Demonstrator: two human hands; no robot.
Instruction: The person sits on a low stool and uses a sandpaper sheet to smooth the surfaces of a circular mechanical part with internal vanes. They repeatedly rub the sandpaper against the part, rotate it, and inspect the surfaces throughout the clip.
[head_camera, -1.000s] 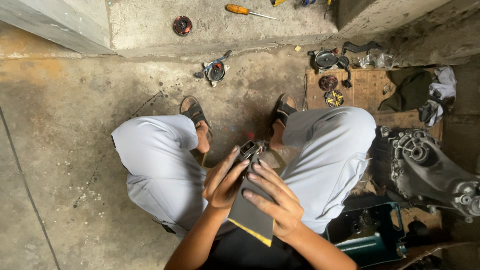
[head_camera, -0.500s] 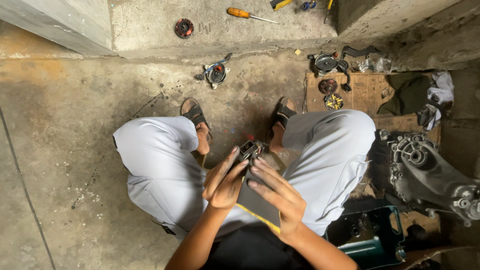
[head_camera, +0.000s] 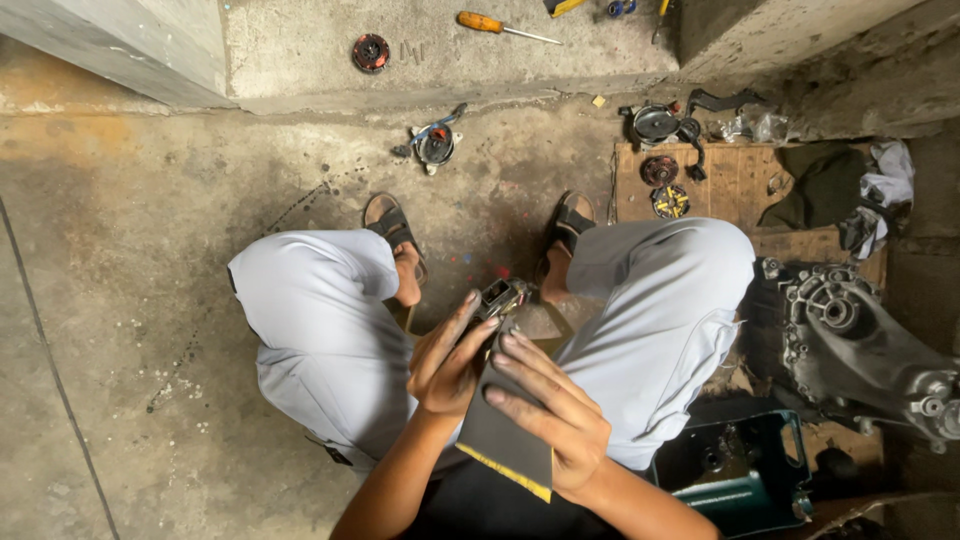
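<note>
Now | left hand (head_camera: 447, 365) pinching small metal part (head_camera: 502, 297) | right hand (head_camera: 548, 415) gripping dark sandpaper sheet (head_camera: 505, 435)

Small metal part (head_camera: 503, 297) against dark sandpaper sheet (head_camera: 508, 432).

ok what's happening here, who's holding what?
A person squats on a concrete floor, seen from above. The left hand grips a small metal part between the knees, while the right hand presses a dark sheet of sandpaper against it. Nearby lie an orange-handled screwdriver on the step, small round parts on a wooden board, some rags and a large engine casing at the right.
</note>
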